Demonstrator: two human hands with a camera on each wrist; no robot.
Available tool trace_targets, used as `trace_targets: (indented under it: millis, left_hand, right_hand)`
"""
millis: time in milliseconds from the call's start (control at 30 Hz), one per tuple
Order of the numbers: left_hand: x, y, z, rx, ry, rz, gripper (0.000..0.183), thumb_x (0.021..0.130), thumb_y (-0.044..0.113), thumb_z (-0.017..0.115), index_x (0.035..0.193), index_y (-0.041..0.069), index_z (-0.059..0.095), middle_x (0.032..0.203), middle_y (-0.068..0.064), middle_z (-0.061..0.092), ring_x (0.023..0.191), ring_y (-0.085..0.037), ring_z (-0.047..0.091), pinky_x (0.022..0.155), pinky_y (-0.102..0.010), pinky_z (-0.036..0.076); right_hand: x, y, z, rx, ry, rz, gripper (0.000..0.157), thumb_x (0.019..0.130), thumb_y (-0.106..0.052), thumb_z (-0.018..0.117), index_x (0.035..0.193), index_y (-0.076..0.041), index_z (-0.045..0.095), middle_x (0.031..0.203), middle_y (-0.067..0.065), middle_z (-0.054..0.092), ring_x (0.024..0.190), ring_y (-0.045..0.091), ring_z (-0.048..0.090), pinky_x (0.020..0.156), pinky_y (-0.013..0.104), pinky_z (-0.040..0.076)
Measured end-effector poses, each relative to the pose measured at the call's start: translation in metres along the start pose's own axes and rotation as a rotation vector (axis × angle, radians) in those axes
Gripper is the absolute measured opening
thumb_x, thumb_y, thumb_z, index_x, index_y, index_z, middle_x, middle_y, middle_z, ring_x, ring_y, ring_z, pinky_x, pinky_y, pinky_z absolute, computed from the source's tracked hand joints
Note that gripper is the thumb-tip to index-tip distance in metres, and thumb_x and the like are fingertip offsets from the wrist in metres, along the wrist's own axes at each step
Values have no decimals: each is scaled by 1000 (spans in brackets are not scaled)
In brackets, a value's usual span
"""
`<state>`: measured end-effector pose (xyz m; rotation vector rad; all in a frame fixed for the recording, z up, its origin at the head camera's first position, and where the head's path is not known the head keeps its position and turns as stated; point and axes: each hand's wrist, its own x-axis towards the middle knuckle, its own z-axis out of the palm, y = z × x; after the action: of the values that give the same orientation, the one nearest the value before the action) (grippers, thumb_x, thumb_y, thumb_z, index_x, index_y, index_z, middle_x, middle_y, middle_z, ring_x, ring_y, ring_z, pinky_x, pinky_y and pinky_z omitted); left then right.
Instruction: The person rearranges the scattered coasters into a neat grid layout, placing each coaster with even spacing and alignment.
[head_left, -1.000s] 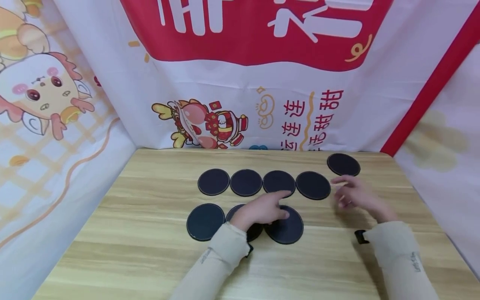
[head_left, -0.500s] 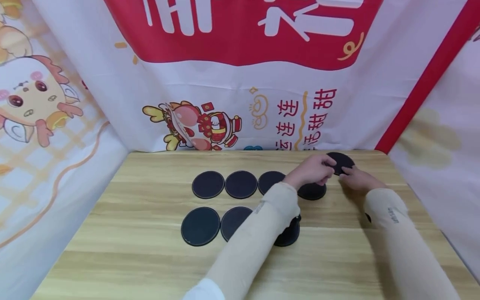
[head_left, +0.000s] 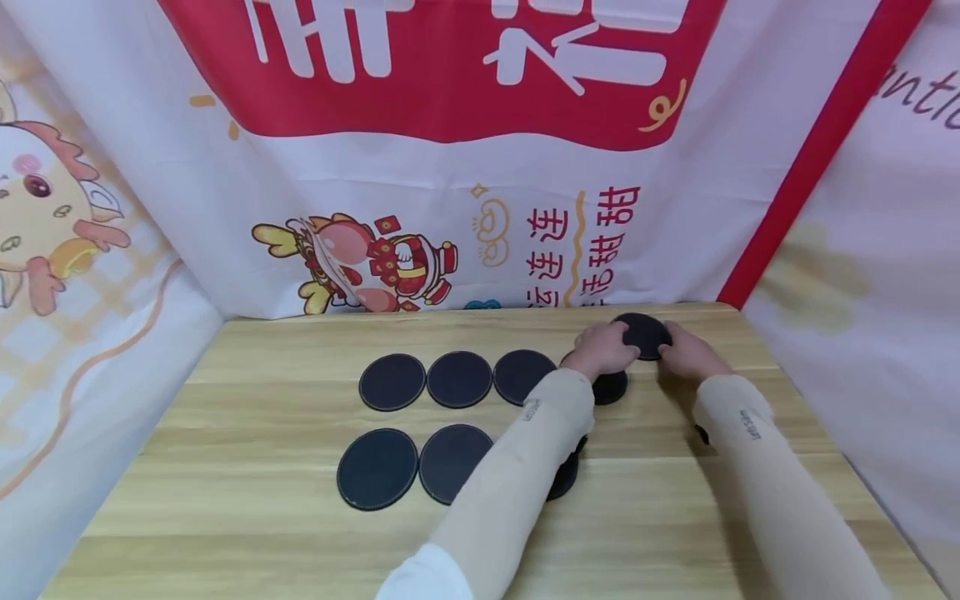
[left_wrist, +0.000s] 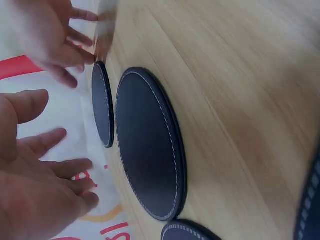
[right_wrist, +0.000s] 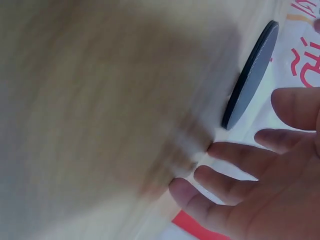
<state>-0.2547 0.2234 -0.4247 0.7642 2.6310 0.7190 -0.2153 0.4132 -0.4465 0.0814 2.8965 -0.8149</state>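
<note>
A black round coaster [head_left: 641,336] with stitched edging lies flat near the back edge of the table. At its left side is my left hand [head_left: 603,348], at its right side my right hand [head_left: 693,354]. Seen from the left wrist, my left hand [left_wrist: 50,190] has its fingers loosely spread beside the coaster [left_wrist: 102,107]. In the right wrist view, my right hand [right_wrist: 245,185] keeps its fingers extended near the coaster's rim [right_wrist: 252,75]; contact is hard to tell. My left hand and sleeve partly cover another coaster [head_left: 611,386] just in front.
Three more coasters, one of them the left-end coaster [head_left: 392,382], continue that row to the left. A nearer row holds a left coaster [head_left: 377,468], a middle coaster [head_left: 455,463] and one partly under my left sleeve [head_left: 487,492]. Printed cloth [head_left: 337,175] walls the wooden table [head_left: 225,517].
My left hand has moved from above the nearer row to the far coaster's left side. My right hand has reached farther back to its right side. The head view has turned rightward.
</note>
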Motion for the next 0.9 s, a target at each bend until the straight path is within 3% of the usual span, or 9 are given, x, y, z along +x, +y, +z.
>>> trace_targets:
  millis: [100,233,367,567,700,800,900]
  left_hand:
    - [2,-2,3,-37,-74,-47,58,104,43,50,156,19,40,155,0,43,143,-25,35,113,-39,30]
    - [4,-6,6,-134,-191,-31,68,104,42,52,160,13,29,160,-3,35,145,-24,32,115,-33,28]
    - [4,-10,6,-209,-214,-30,73,101,36,58,161,12,25,161,-5,33,145,-23,33,114,-33,30]
    - [4,-15,4,-390,-138,-39,70,99,24,61,160,9,29,160,-9,34,145,-24,33,114,-34,30]
    - [5,-13,3,-451,-41,-71,59,99,21,60,153,5,43,152,-11,46,139,-25,42,111,-34,36]
    - [7,-10,3,-453,37,-115,52,97,19,62,146,5,53,144,-10,55,131,-24,50,107,-32,40]
    - [9,-8,4,-468,106,-160,49,93,17,65,140,5,58,137,-9,60,124,-22,54,103,-30,42]
  right_hand:
    - [4,-8,6,72,11,-17,53,100,-8,43,146,17,30,142,43,39,132,57,37,110,63,29]
    - [4,-15,13,134,17,-13,55,96,-4,46,146,15,32,141,41,41,131,56,38,110,63,29]
    - [3,-18,15,160,22,-2,55,92,0,45,144,15,35,140,40,43,130,56,40,110,63,30]
    - [5,-18,13,180,39,93,63,91,-3,39,152,9,28,148,36,38,137,51,35,113,59,28]
    - [6,-20,12,171,126,142,60,94,-6,41,150,12,31,147,37,38,136,50,36,112,57,30]
    - [4,-23,11,180,191,183,56,95,-7,46,146,13,39,142,37,44,127,50,45,107,55,38]
    - [2,-23,8,232,232,248,55,92,-4,48,145,11,42,136,37,49,109,44,57,91,48,50]
